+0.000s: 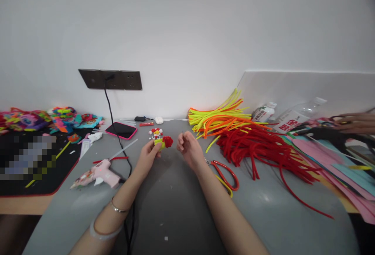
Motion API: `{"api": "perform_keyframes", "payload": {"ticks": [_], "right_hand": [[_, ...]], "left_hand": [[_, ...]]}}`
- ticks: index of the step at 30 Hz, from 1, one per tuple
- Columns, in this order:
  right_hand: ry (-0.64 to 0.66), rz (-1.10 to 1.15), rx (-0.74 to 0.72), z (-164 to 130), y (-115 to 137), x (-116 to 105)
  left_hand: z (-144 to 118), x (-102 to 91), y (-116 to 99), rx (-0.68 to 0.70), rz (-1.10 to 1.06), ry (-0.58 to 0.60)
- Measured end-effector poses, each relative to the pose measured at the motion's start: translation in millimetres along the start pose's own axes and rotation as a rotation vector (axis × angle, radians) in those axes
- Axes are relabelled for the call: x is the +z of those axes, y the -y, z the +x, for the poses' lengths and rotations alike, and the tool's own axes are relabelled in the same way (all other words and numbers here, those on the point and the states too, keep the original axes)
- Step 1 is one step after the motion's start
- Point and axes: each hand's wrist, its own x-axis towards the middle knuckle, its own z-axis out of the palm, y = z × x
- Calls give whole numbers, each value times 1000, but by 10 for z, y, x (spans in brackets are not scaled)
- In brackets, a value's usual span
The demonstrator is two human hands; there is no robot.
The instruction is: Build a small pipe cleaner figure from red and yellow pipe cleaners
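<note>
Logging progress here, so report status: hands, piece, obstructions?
Left hand gripping red-and-yellow piece. Right hand apart from it, contents unclear. Red-handled tool off to the right, not between hands.

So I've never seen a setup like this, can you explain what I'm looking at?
There's no machine here, just a person's bare hands. The single picture comes from a camera worn on the head, looking forward and down. The left hand holds a small fuzzy red and yellow-green piece. The right hand is raised beside it; whether it pinches anything is unclear. On the gray table, a pink glue gun and a smartphone lie left; red pipe cleaners and a yellow and orange bundle lie right. At the far right edge is another person's hand.
</note>
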Motion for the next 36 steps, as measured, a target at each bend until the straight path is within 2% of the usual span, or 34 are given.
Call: {"api": "perform_keyframes", "payload": {"ticks": [7, 14, 19, 23, 27, 30, 33, 36], "right_hand": [[72, -131, -67, -39, -39, -24], [120, -55, 48, -56, 18, 29], [124, -280, -18, -45, -56, -40], [66, -558, -146, -27, -174, -112], [-1, -685, -243, -27, -274, -122], [3, -795, -289, -23, -296, -139], [-29, -872, -298, -8, -302, -176], [-94, -804, -251, 0, -319, -197]], "left_hand": [[8, -7, 20, -4, -12, 7], [31, -18, 55, -5, -11, -4], [26, -19, 50, -3, -6, -5], [9, -10, 29, 17, -2, -18], [15, 0, 14, 46, 0, -56], [28, -3, 14, 69, 10, -63], [36, -12, 26, 64, 5, -77], [37, -18, 35, 60, 10, -98]]}}
